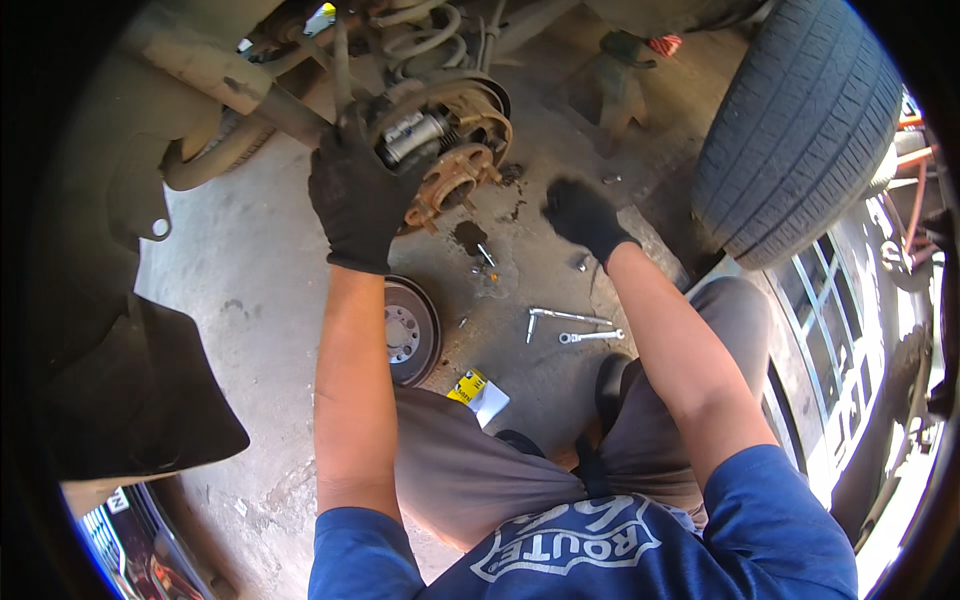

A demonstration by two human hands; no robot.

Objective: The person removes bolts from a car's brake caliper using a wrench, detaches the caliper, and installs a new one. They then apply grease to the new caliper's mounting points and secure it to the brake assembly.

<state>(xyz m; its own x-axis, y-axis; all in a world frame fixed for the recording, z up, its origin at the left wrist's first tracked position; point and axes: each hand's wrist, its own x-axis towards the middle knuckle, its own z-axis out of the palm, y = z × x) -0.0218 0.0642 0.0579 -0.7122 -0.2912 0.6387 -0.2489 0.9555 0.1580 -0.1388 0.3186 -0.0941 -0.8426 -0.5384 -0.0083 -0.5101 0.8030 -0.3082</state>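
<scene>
Wearing a black glove, my left hand [358, 195] is at the left side of an opened drum brake, against the edge of its backing plate [497, 100]. Most of its fingers are hidden, so its grip cannot be seen. A clean silver cylinder [413, 138] sits inside the brake, beside the rusty wheel hub [455, 187]. My right hand [583, 213], also gloved in black, hangs apart to the right of the hub. Its fingers are curled closed, and whatever they may hold is hidden.
On the floor lie a brake drum [430, 335], a ratchet handle [570, 318], a combination wrench [592, 337], a bolt [486, 255] and a yellow and white box [478, 396]. A tyre [800, 130] stands at right. Above the brake is a coil spring [425, 45].
</scene>
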